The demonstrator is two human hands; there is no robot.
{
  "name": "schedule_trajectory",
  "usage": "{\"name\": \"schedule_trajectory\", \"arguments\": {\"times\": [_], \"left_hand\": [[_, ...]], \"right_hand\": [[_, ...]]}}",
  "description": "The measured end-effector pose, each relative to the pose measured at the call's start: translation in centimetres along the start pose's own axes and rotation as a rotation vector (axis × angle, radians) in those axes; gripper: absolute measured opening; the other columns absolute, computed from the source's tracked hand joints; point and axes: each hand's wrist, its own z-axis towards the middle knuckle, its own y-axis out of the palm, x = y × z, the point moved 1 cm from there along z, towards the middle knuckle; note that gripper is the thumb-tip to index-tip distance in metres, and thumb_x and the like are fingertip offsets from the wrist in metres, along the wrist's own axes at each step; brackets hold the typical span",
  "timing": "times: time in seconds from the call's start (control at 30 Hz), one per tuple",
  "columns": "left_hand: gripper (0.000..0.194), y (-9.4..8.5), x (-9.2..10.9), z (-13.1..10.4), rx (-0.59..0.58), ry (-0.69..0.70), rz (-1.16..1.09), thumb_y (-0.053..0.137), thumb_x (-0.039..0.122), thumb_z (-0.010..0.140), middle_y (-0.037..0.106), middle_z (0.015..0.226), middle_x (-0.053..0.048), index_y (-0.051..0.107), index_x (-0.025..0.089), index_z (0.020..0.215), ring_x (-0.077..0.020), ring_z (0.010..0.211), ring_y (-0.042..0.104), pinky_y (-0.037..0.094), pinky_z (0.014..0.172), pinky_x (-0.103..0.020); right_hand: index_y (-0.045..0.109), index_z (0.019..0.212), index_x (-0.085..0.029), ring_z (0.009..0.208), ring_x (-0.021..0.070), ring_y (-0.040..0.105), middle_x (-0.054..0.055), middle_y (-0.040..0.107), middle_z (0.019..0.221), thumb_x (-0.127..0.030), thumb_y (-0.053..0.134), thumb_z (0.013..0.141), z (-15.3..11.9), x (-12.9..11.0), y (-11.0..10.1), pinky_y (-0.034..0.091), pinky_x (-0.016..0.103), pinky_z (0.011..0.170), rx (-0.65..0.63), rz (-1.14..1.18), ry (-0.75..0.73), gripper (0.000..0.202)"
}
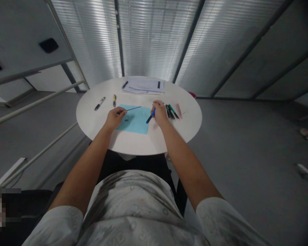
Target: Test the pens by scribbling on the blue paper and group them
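Observation:
My left hand is closed in a pinch on a thin dark pen refill, which points to the right over a light blue sheet. My right hand is wrapped round a blue pen barrel with a dark lower end, tilted down to the left at the sheet's right edge. On the sheet lie a small dark piece and a tiny pale piece, both too small to name. Fingers hide part of the barrel and the end of the refill.
Several pens and a pink strip-like item lie right of my right hand. A white-and-black marker and a yellow-black pen are at the left. Papers lie at the back of the round white table.

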Motion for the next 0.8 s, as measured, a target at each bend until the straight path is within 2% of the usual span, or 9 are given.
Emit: {"name": "schedule_trajectory", "arguments": {"times": [0.07,0.17,0.23,0.4,0.53,0.67,0.8], "left_hand": [[0.032,0.0,0.3,-0.1,-0.005,-0.004,-0.017,0.063,0.048,0.080,0.064,0.074,-0.003,0.069,0.018,0.085,-0.0169,0.072,0.055,0.043,0.066,-0.029],[0.031,0.0,0.6,-0.2,-0.018,-0.015,-0.031,0.063,0.048,0.080,0.066,0.076,-0.004,0.069,0.018,0.085,-0.0174,0.073,0.056,0.044,0.066,-0.029],[0.030,0.0,0.8,-0.3,-0.034,-0.011,-0.036,0.064,0.047,0.079,0.068,0.077,-0.005,0.070,0.018,0.084,-0.0177,0.073,0.058,0.046,0.067,-0.030],[0.024,0.0,1.3,-0.3,-0.073,-0.003,-0.008,0.065,0.041,0.079,0.069,0.076,-0.005,0.071,0.018,0.083,-0.0182,0.072,0.058,0.046,0.068,-0.031],[0.024,-0.1,1.5,-0.3,-0.054,-0.006,-0.005,0.065,0.040,0.079,0.069,0.077,-0.005,0.071,0.017,0.083,-0.0176,0.072,0.058,0.046,0.069,-0.031],[0.027,0.0,0.9,-0.2,-0.052,-0.025,0.003,0.064,0.042,0.079,0.068,0.077,-0.004,0.071,0.017,0.084,-0.0174,0.072,0.057,0.045,0.068,-0.030],[0.027,0.0,-0.3,0.1,0.020,-0.063,0.069,0.062,0.044,0.082,0.065,0.074,-0.003,0.070,0.018,0.083,-0.0175,0.071,0.056,0.043,0.066,-0.029]], "right_hand": [[0.056,0.091,-0.025,0.036,0.0069,0.035,-0.014,0.039,0.047,-0.026,0.064,0.089,-0.3,0.5,0.4,0.025,0.017,0.037,-0.060,-0.043,0.044,0.008],[0.065,0.089,-0.022,0.034,0.0060,0.035,-0.013,0.042,0.045,-0.032,0.074,0.084,-1.2,0.9,1.2,0.021,0.018,0.034,-0.266,-0.132,0.131,0.015],[0.065,0.084,-0.021,0.034,0.0052,0.036,-0.012,0.045,0.046,-0.036,0.079,0.082,-1.8,0.8,1.4,0.021,0.018,0.033,-0.285,-0.176,0.125,0.020],[0.058,0.073,-0.022,0.032,0.0062,0.039,-0.010,0.044,0.044,-0.036,0.081,0.083,-1.9,0.7,1.2,0.024,0.017,0.031,-0.232,-0.259,0.094,0.029],[0.065,0.082,-0.022,0.032,0.0080,0.042,-0.009,0.047,0.043,-0.030,0.081,0.084,-1.7,1.0,1.0,0.025,0.016,0.029,-0.235,-0.343,0.125,0.017],[0.062,0.075,-0.021,0.032,0.0078,0.041,-0.008,0.046,0.042,-0.024,0.077,0.083,-1.6,1.1,1.0,0.024,0.016,0.029,-0.259,-0.352,0.131,0.018],[0.056,0.074,-0.023,0.032,0.0063,0.038,-0.011,0.042,0.042,-0.023,0.071,0.084,-1.0,0.7,0.7,0.024,0.015,0.031,-0.091,-0.199,0.103,0.018]]}}
